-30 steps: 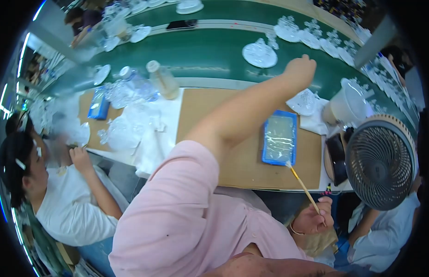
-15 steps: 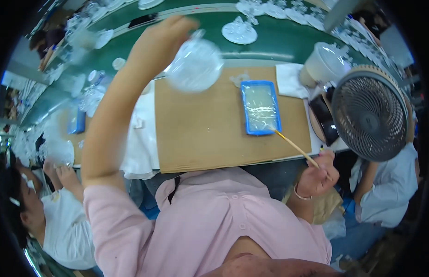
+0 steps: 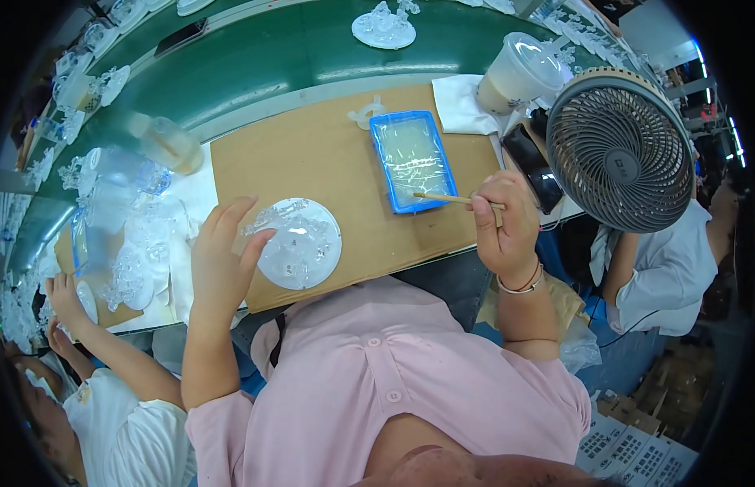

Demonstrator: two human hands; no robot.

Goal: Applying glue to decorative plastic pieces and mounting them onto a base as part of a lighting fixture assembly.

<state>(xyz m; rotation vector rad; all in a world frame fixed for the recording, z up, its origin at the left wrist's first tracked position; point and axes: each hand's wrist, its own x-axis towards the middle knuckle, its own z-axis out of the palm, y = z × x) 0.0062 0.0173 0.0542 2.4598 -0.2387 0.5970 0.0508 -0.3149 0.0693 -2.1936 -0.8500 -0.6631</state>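
1. Left hand point(image 3: 219, 256): fingers wide beside the disc point(image 3: 316, 264); touching or not, we cannot tell. We judge a rim hold would spare its pieces point(image 3: 295, 231).
2. Disc: white, round, glossy clear pieces on top; on the cardboard point(image 3: 329, 154), near us.
3. Right hand point(image 3: 505, 223): pinching the brush point(image 3: 450, 198); a light grip suits, we judge.
4. Tray point(image 3: 418, 208): blue, at the brush's tip.
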